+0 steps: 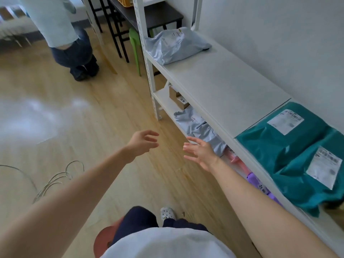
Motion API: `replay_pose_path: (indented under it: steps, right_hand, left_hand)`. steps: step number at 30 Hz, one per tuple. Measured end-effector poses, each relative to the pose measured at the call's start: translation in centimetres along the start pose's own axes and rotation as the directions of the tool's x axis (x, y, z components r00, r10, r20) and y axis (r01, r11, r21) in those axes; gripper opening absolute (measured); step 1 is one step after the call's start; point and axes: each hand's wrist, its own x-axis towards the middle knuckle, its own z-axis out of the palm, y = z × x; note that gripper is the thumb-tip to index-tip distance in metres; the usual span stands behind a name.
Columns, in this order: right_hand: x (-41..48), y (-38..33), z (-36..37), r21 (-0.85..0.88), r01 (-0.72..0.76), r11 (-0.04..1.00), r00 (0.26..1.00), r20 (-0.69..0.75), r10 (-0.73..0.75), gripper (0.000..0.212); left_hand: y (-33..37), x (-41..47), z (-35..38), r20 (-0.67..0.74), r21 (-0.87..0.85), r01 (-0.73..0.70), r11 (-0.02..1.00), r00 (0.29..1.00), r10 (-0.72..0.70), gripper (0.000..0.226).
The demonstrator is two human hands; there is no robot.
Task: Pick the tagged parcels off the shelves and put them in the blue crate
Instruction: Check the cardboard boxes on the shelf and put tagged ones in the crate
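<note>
Both hands empty, fingers spread: left hand (142, 144), right hand (202, 152) beside lower-shelf grey parcel (197, 127).

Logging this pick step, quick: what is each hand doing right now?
Left hand: open, fingers loosely curved, holding nothing.
Right hand: open, fingers spread, holding nothing.

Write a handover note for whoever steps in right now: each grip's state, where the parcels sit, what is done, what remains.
Left grip: open, empty, above the floor.
Right grip: open, empty, by the lower shelf.
Upper shelf: grey parcel at the far end; far teal parcel and near teal parcel, both labelled.
Lower shelf: cardboard box, grey bag, pink parcel, purple parcel.
Blue crate: not in view.
Done: cannot tell; nothing held.
Left: pick the tagged parcels and crate them.
</note>
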Motion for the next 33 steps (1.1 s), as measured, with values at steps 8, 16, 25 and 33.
replay_pose_path:
  steps: [8, 16, 25, 33]
  right_hand:
    - [6.9, -3.3, 4.0, 0.005, -0.029, 1.0, 0.999, -0.043, 0.029, 0.042]
    - [15.6, -5.3, 11.2, 0.113, -0.032, 0.993, 0.982, -0.184, 0.053, 0.042]
    - [26.4, -9.0, 20.5, 0.351, 0.002, 0.936, 0.901, -0.407, 0.151, 0.036]
    - [33.0, -9.8, 23.4, 0.402, 0.005, 0.916, 0.852, -0.482, 0.207, 0.04]
  left_hand:
    - [2.9, 8.8, -6.0, 0.025, -0.104, 0.03, 0.994, 0.999, -0.027, 0.034]
    - [4.4, 20.4, -14.4, 0.13, -0.052, 0.047, 0.997, 0.991, -0.04, 0.039]
    - [7.8, 34.2, -23.8, 0.349, 0.15, 0.053, 0.987, 0.931, -0.103, 0.047]
    - [9.6, 43.5, -26.2, 0.417, 0.242, 0.049, 0.969, 0.896, -0.15, 0.046]
